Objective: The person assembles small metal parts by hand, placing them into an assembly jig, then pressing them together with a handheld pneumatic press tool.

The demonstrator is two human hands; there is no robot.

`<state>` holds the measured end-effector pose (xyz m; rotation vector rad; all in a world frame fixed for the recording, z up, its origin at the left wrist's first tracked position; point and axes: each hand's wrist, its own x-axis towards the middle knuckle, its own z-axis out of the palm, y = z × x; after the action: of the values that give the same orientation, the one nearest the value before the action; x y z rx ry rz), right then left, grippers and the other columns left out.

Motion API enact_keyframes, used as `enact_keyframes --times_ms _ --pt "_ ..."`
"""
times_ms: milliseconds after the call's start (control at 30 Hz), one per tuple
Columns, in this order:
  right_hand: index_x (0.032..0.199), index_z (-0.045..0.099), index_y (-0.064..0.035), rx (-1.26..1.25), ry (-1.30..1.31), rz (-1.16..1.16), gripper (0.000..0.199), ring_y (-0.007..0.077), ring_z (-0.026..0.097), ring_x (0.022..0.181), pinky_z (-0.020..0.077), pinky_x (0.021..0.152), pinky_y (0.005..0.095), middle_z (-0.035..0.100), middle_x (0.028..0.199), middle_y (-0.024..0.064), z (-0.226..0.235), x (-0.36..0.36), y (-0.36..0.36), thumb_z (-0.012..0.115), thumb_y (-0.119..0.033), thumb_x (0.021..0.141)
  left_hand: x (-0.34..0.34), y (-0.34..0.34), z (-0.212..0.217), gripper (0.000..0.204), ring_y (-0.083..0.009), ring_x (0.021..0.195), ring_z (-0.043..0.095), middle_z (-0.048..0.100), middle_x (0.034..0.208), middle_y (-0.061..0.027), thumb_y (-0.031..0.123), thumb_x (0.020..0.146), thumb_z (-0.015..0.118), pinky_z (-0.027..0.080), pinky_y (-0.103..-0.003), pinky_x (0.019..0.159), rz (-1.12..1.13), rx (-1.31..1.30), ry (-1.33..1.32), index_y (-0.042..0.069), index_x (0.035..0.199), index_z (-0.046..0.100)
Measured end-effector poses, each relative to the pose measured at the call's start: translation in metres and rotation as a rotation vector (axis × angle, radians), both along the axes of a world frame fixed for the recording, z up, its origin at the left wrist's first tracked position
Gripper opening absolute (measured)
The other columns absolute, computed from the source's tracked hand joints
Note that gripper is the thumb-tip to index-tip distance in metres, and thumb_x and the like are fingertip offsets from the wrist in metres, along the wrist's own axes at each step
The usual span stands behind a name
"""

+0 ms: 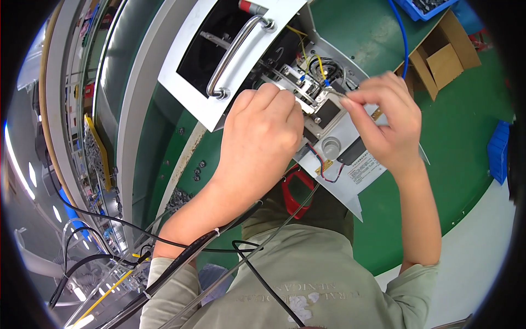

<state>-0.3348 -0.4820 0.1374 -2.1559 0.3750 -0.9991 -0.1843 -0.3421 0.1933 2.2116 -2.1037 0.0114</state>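
Note:
A small white machine (359,170) stands open in front of me, its inner metal mechanism (307,96) exposed, with yellow air tubes (321,64) and blue fittings. My left hand (263,123) is closed at the mechanism's left side, knuckles up; its fingertips, and anything in them, are hidden. On the right, my right hand (389,112) pinches a thin metal piece (337,94) between thumb and forefinger, its far end at the mechanism. The piece is too small and blurred to name. A white cover with a chrome handle (236,52) stands to the left.
Black cables (181,241) cross in front of my left forearm. A red and black object (296,192) lies below the machine. Beyond, at the right, are a cardboard box (446,60), a blue bin (497,152) and a blue hose (404,38). Small dark parts (198,171) lie on the green surface.

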Motion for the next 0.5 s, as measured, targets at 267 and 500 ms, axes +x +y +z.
enact_keyframes --times_ms 267,500 --pt "0.08 0.062 -0.0012 0.412 -0.115 -0.176 0.013 0.0137 0.052 0.067 0.0399 0.06 0.0254 0.061 0.076 0.0052 -0.004 -0.045 0.029 0.074 0.002 0.075 -0.002 -0.012 0.0 0.013 -0.0241 0.08 0.058 0.061 0.083 -0.0066 -0.001 0.07 0.068 0.046 -0.035 0.071 0.0 0.023 0.011 0.0 0.083 0.067" --pt "0.083 0.061 0.0005 0.553 -0.125 -0.199 0.012 0.0125 0.053 0.072 0.0423 0.064 0.0237 0.061 0.082 0.006 -0.009 -0.063 0.035 0.072 0.002 0.078 -0.004 -0.025 0.0 0.011 -0.0261 0.08 0.059 0.062 0.083 -0.0097 -0.002 0.07 0.065 0.049 -0.037 0.074 0.009 0.071 0.028 -0.003 0.082 0.067"
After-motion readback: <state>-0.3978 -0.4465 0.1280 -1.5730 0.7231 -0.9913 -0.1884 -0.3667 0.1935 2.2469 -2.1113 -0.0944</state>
